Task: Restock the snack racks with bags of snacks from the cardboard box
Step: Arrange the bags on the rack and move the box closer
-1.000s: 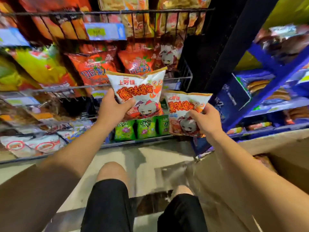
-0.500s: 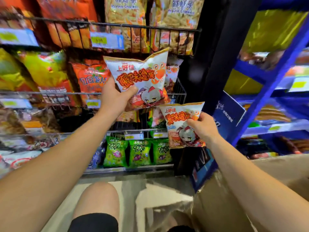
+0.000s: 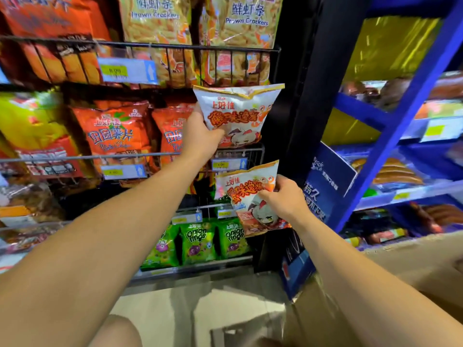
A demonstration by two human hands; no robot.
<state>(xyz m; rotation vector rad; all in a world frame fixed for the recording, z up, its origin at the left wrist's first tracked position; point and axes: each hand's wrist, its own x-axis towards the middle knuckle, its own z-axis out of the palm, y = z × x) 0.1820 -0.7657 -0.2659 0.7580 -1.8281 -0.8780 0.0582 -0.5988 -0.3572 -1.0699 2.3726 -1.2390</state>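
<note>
Shop aisle, wire snack rack [image 3: 238, 50]: my left hand [image 3: 200, 136] pinches one white snack bag [image 3: 238, 113] at its middle tier, right hand [image 3: 285, 199] grips another [image 3: 250, 196] just below; neither shelved yet, cardboard box [image 3: 413, 266] low right.

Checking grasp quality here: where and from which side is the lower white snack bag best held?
The lower bag is best pinched at its right edge, coming from the right, as the right hand does now. It is a puffy pillow pack, tilted, so the flat side seam gives the fingers purchase without crushing the contents. Its left side faces the rack.
</note>
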